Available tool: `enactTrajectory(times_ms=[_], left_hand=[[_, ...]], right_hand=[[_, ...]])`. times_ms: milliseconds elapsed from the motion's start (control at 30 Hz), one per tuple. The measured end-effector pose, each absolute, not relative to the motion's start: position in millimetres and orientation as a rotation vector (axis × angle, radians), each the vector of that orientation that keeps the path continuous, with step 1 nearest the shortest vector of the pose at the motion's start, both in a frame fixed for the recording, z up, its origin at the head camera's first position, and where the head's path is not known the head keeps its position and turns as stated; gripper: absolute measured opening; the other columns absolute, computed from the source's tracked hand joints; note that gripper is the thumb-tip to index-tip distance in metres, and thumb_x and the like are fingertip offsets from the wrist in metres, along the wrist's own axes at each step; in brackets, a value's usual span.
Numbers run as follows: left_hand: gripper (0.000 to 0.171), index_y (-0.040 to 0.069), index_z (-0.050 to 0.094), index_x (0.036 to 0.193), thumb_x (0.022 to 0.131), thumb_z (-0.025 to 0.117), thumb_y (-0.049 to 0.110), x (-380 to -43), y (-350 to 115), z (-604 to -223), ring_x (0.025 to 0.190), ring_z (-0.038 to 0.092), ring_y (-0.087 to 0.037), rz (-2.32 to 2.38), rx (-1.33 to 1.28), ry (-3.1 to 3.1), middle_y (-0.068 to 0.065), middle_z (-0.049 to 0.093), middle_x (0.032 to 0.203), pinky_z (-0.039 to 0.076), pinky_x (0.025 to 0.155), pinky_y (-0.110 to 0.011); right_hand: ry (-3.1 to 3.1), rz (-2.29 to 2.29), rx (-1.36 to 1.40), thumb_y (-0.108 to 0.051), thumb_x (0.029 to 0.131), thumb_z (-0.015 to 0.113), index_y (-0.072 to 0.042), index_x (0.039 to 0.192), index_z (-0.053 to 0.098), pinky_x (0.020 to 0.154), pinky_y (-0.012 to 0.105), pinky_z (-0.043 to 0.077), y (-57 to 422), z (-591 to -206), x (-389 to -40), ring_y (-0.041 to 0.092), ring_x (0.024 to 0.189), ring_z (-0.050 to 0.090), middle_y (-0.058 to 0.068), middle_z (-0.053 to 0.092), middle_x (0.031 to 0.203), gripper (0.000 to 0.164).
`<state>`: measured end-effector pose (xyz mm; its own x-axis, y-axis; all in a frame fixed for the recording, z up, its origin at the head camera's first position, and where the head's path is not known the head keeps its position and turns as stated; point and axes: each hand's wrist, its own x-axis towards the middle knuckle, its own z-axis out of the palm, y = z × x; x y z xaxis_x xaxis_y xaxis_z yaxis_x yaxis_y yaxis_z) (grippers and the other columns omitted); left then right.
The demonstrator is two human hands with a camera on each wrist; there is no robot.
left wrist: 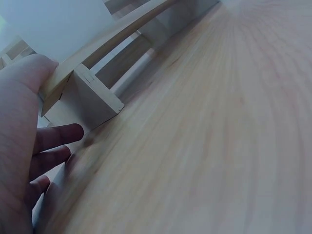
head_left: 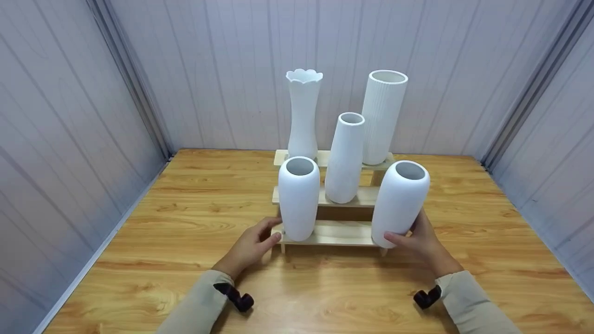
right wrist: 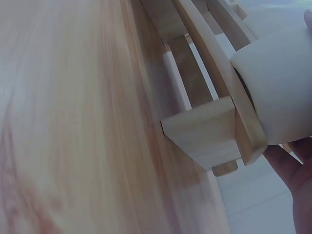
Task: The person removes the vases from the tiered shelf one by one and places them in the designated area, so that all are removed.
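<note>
My right hand point(head_left: 422, 239) grips a white vase point(head_left: 400, 202) at the right end of the lowest board of a three-step wooden stand point(head_left: 343, 232), its thumb across the vase's lower front. In the right wrist view, a thin dark gap shows under part of this vase's base point(right wrist: 278, 87). At the stand's left end is my left hand point(head_left: 248, 246), beside a similar white vase point(head_left: 298, 204) on the same board. The left wrist view has that thumb at the board's end and the other fingers point(left wrist: 58, 139) loosely spread by the stand's leg point(left wrist: 90, 100).
On the middle step stands a slim tapered vase point(head_left: 344, 162). The top step bears a scalloped-rim vase point(head_left: 304, 116) at left and a ribbed cylindrical vase point(head_left: 383, 120) at right. The stand sits on a wood-grain table point(head_left: 209, 195) with pale panel walls point(head_left: 232, 74) around it.
</note>
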<state>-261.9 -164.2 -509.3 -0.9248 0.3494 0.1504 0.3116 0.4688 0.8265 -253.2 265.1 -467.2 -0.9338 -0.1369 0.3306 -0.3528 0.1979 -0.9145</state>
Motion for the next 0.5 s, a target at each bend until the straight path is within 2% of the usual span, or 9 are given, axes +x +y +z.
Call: enactTrajectory(times_ms=[67,200,333,500], left_hand=[[0.046,0.026,0.054,0.143,0.101,0.060,0.043,-261.9,-163.9,-509.4,0.139,0.045,-0.031,1.484,0.599,2.656,-0.004,0.051,0.150,0.036,0.113,-0.051],[0.045,0.026,0.054,0.143,0.101,0.060,0.044,-261.6,-163.8,-509.3,0.136,0.048,-0.031,1.476,0.600,2.671,-0.006,0.053,0.148,0.038,0.111,-0.053],[0.045,0.026,0.055,0.142,0.101,0.060,0.044,-261.3,-163.4,-508.7,0.126,0.055,-0.028,1.460,0.594,2.689,-0.008,0.059,0.141,0.043,0.106,-0.052],[0.044,0.026,0.055,0.142,0.101,0.061,0.043,-260.9,-163.4,-508.2,0.124,0.056,-0.026,1.443,0.582,2.703,-0.007,0.059,0.140,0.043,0.106,-0.051]], right_hand=[[-2.281,1.794,0.474,0.013,0.073,0.083,-0.005,0.148,0.031,0.098,0.020,0.045,266.7,-468.4,-253.4,0.011,0.120,0.057,-0.001,0.052,0.135,0.093],[-2.265,1.782,0.465,0.012,0.073,0.083,-0.007,0.148,0.031,0.098,0.018,0.044,269.8,-470.5,-253.2,0.009,0.121,0.056,-0.004,0.053,0.135,0.093],[-2.194,1.794,0.500,0.015,0.072,0.080,-0.007,0.147,0.034,0.098,0.021,0.046,272.2,-472.7,-252.5,0.013,0.120,0.058,0.000,0.056,0.134,0.091],[-2.123,1.790,0.564,0.017,0.070,0.078,-0.007,0.146,0.036,0.098,0.023,0.047,276.0,-475.7,-253.0,0.015,0.120,0.059,0.003,0.058,0.134,0.090]])
